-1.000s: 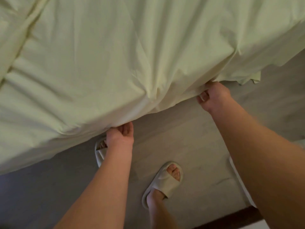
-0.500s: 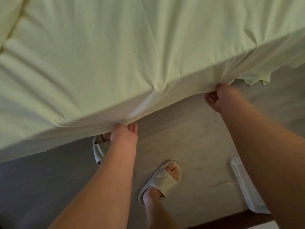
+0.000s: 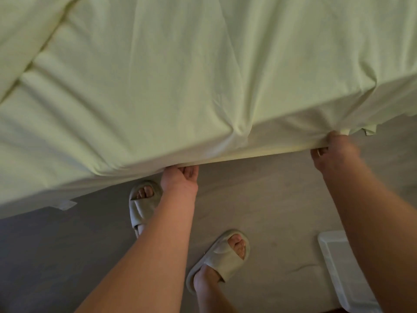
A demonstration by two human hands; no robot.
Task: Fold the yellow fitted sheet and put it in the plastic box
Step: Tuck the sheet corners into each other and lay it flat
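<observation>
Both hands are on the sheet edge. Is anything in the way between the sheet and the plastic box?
Nothing visible blocks it. The floor between the yellow sheet and the plastic box is bare; only the person's own right forearm crosses above the box.

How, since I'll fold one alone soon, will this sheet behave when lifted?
Probably floppy: the sheet creases and puckers between the left hand and right hand. Likely light for its size, as each hand holds just its edge. It may bunch when gathered, since folds already crowd near the right hand.
</observation>
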